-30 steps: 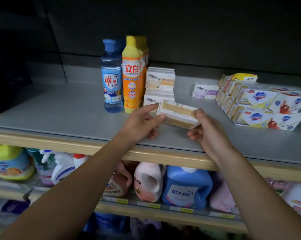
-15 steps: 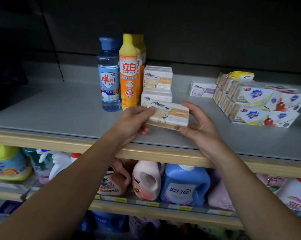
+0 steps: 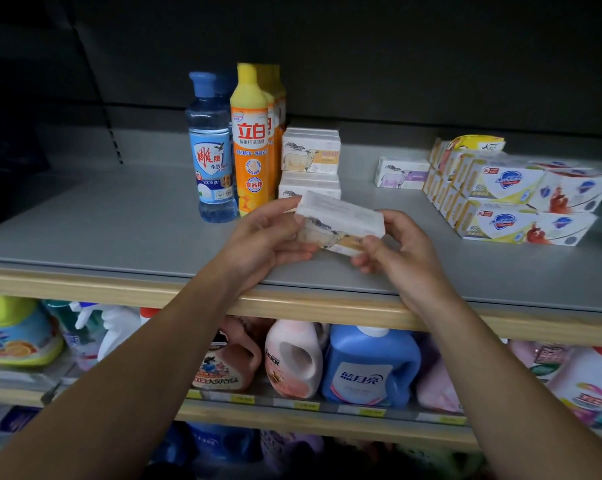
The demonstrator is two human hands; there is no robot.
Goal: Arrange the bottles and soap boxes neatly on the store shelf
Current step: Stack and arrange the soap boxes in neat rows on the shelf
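I hold a white and yellow soap box in both hands above the front of the grey shelf. My left hand grips its left end and my right hand its right end; the box is tilted and blurred. Just behind it stands a stack of matching soap boxes. To the left of the stack stand a blue bottle and a yellow bottle, with more yellow bottles behind.
A single purple soap box lies at the back right. Stacked white and blue soap boxes fill the right end, a yellow packet on top. The lower shelf holds detergent jugs.
The soap box has turned in my hands, its top face tipping towards me, and it sits slightly nearer the shelf's front edge. Both hands keep hold of it.
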